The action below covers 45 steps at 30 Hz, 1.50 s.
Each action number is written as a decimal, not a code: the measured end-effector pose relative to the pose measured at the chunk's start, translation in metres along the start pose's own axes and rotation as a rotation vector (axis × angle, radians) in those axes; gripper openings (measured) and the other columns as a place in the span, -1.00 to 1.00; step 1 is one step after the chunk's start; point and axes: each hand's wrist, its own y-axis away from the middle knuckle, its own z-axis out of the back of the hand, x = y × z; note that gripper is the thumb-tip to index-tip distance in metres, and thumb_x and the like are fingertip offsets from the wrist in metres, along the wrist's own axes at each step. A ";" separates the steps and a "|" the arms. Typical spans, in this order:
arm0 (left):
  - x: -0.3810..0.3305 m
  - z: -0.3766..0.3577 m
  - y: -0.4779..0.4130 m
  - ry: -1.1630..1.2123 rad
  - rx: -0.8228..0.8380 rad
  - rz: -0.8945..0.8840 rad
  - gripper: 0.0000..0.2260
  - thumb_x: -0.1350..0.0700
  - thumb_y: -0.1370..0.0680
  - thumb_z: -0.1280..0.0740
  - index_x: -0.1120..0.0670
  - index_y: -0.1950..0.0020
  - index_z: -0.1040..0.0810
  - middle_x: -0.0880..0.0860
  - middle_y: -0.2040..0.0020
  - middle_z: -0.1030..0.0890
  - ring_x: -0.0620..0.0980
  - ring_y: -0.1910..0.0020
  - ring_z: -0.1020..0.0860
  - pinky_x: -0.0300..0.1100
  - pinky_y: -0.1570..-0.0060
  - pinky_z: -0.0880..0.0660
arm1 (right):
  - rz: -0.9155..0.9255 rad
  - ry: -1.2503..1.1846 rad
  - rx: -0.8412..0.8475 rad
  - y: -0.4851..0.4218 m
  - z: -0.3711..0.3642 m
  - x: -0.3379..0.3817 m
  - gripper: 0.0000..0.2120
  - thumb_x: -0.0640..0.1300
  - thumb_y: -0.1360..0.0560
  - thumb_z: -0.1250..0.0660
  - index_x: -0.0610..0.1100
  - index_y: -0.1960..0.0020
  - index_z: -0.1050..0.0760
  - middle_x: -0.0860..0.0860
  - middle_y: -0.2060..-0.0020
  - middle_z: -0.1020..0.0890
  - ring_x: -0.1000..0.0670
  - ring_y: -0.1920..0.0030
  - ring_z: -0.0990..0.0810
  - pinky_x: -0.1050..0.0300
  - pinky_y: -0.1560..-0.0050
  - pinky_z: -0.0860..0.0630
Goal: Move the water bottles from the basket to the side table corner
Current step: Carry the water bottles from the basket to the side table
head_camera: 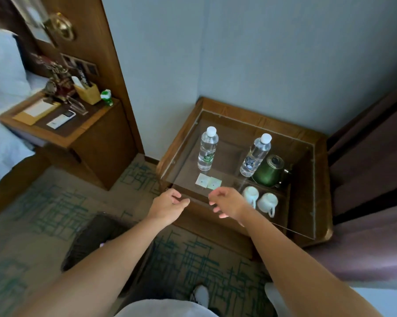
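Clear plastic water bottles, one left (208, 151) and one right (256, 155), already stand on our glass-topped wooden side table (243, 110), so we're basically done. Left hand (167, 205) and right hand (227, 203) hover loosely curled, holding nothing. Dark woven basket (94, 239) sits on the floor.

A single wide-angle head-worn view looks steeply down, close over the glass-topped table (302, 143) in a wall corner.

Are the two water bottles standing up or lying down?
Standing up. Both bottles rest on their bases on the glass tabletop, white caps on top; neither hand touches them.
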 end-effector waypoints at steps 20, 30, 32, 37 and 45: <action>0.300 0.136 0.098 -0.559 0.108 0.236 -0.62 -0.19 -0.54 -0.18 0.03 -0.19 -0.50 0.07 -0.14 -0.62 0.13 -0.12 -0.61 -0.02 -0.01 -0.56 | 0.299 1.203 0.395 -0.004 -0.282 0.079 -0.59 0.08 -0.62 -0.17 -0.15 -0.34 -0.44 -0.16 -0.24 -0.57 -0.20 -0.24 -0.55 -0.18 -0.20 -0.56; 0.331 0.128 0.070 -0.373 -0.041 0.561 -0.54 -0.28 -0.60 -0.08 0.04 -0.22 -0.49 0.12 -0.11 -0.62 0.16 -0.10 -0.60 0.00 0.08 -0.51 | 0.514 1.511 0.623 -0.059 -0.358 0.119 -0.54 0.13 -0.66 -0.09 -0.14 -0.42 -0.35 -0.18 -0.30 -0.52 -0.26 -0.30 -0.48 -0.14 -0.16 -0.49; 0.325 0.125 0.052 -0.336 -0.071 0.633 -0.55 -0.27 -0.60 -0.08 0.05 -0.19 -0.49 0.11 -0.06 -0.62 0.15 -0.05 -0.61 0.00 0.08 -0.55 | 0.525 1.521 0.681 -0.084 -0.363 0.122 -0.50 0.12 -0.66 -0.09 -0.14 -0.50 -0.28 -0.18 -0.35 -0.49 -0.24 -0.32 -0.48 -0.14 -0.22 -0.49; 0.308 0.105 -0.003 -0.219 -0.130 0.774 -0.57 -0.23 -0.62 -0.07 0.07 -0.16 -0.49 0.13 -0.06 -0.61 0.16 -0.04 -0.61 -0.03 0.16 -0.48 | 0.583 1.537 0.736 -0.152 -0.367 0.124 -0.42 0.13 -0.66 -0.08 -0.12 -0.59 -0.16 -0.17 -0.41 -0.45 -0.21 -0.37 -0.47 -0.10 -0.25 -0.48; 0.324 0.054 -0.090 -0.083 -0.130 0.842 -0.55 -0.22 -0.63 -0.05 0.08 -0.24 -0.49 0.15 -0.14 -0.60 0.19 -0.13 -0.57 0.00 0.05 -0.48 | 0.560 1.654 0.777 -0.258 -0.395 0.113 -0.44 0.12 -0.67 -0.07 -0.13 -0.58 -0.17 -0.16 -0.44 -0.42 -0.22 -0.39 -0.44 -0.12 -0.24 -0.49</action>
